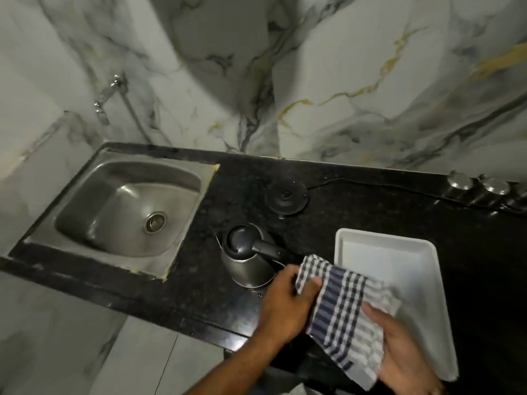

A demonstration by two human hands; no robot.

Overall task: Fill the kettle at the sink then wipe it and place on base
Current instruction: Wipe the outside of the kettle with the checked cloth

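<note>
1. Kettle stands on the dark counter, between the sink and the white tray. Its lid is closed, and its handle points toward the tray.
2. Both hands hold the checked cloth just beside the kettle. The left hand pinches the upper corner with closed fingers, and the right hand holds the lower part from below, fingers curled around the fabric.
3. The step in hand seems to be the wiping. I think it is good to fold the cloth flat over one palm and steady the kettle by its handle with the other hand.
4. Some wet spots shine on the counter near the kettle bottom, so the underside probably needs drying too.
5. The base waits empty behind the kettle, with its cord running to the right.
</note>
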